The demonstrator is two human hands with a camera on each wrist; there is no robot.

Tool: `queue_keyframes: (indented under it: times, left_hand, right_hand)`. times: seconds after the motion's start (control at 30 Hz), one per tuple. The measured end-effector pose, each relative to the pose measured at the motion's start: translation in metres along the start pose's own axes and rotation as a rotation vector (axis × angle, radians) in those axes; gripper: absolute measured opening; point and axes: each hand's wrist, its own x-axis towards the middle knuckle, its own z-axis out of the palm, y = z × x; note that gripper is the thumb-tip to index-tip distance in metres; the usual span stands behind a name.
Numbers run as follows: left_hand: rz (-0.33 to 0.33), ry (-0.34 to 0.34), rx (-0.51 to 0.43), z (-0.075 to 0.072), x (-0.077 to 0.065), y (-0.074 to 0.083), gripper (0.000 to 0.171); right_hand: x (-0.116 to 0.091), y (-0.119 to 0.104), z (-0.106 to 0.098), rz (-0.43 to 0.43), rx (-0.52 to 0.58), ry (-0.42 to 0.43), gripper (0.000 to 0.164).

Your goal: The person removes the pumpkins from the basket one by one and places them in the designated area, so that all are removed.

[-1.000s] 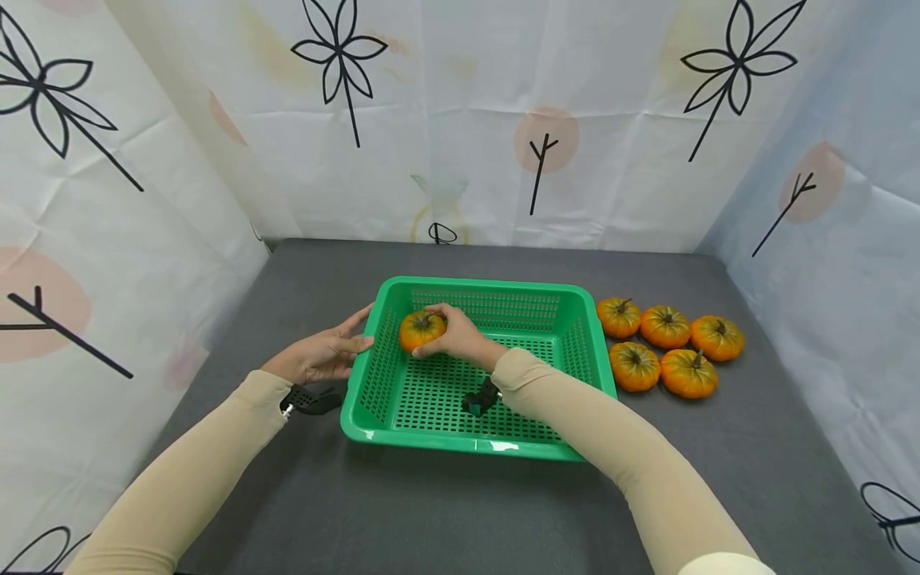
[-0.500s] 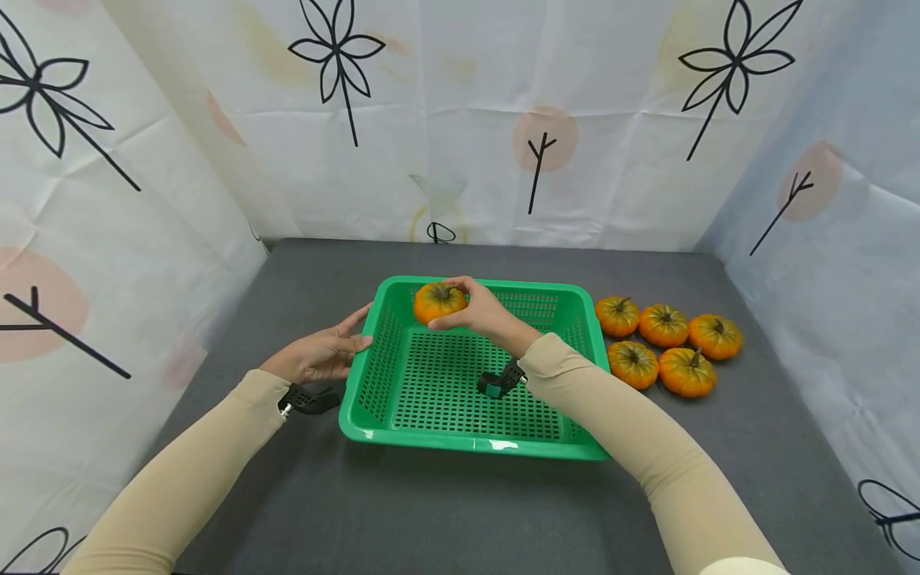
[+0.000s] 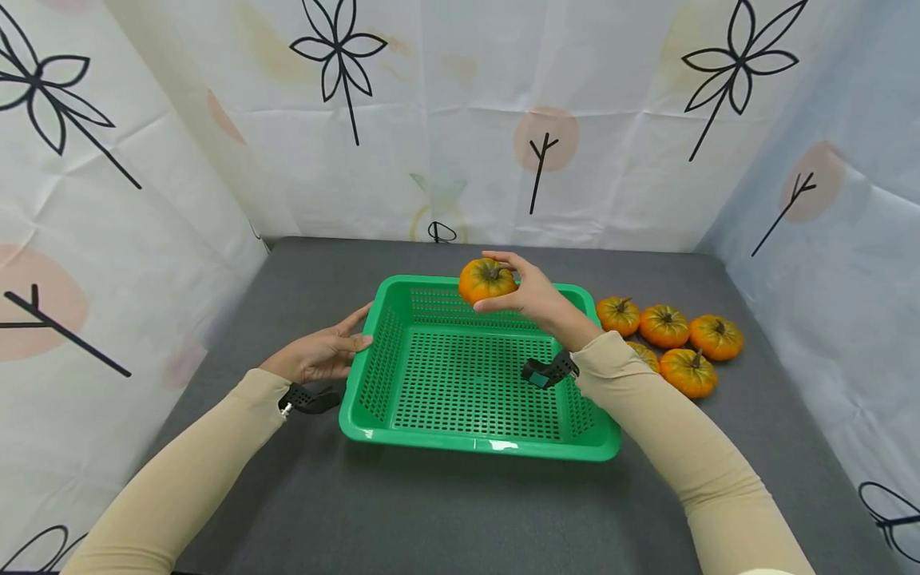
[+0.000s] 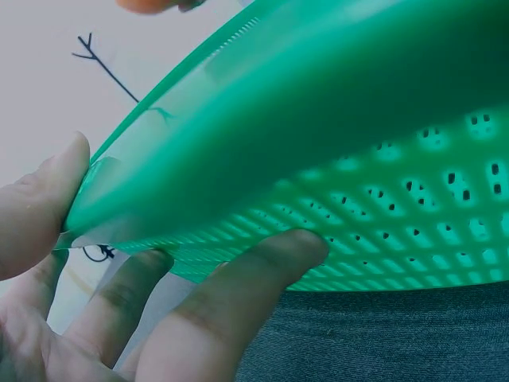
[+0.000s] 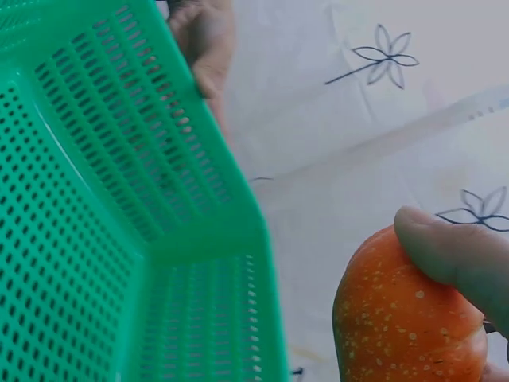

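Note:
A small orange pumpkin (image 3: 481, 281) with green-tinged ribs and a stem is in my right hand (image 3: 541, 299), raised over the far rim of the green plastic basket (image 3: 474, 445). Thumb and fingers pinch it from its right side; the right wrist view shows the thumb (image 5: 445, 247) on its speckled skin (image 5: 402, 318). My left hand (image 3: 316, 357) holds the basket at its left end. In the left wrist view the thumb (image 4: 52, 195) lies at the rim, while the fingers (image 4: 238, 302) reach along the perforated outer wall. Nothing lies inside the basket.
Several similar pumpkins (image 3: 664, 326) sit grouped on the grey tabletop (image 3: 460, 519), right of the basket. My right sleeve (image 3: 668, 423) partly covers one pumpkin (image 3: 644, 355). Printed white cloth walls (image 3: 460, 160) enclose the table at the back and sides.
My right hand has lifted the pumpkin out of the basket's left part, moving it up and rightward to above the far rim. The left hand and basket have stayed in place.

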Motion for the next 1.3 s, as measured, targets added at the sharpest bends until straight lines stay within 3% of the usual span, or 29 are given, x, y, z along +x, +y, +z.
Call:
queue_keyframes:
  times: [0.57, 1.0, 1.3]
  left_hand:
    - [0.001, -0.009, -0.009, -0.003, 0.0, 0.0, 0.075]
    - [0.0, -0.01, -0.002, -0.002, 0.001, 0.001, 0.077]
    - [0.001, -0.02, 0.011, -0.002, 0.0, 0.0, 0.077]
  right_hand:
    - [-0.047, -0.001, -0.063, -0.041, -0.077, 0.069, 0.085]
    - [-0.095, 0.005, -0.113, 0.04, -0.169, 0.252, 0.084]
    - [-0.128, 0.026, -0.139, 0.057, -0.238, 0.392, 0.079]
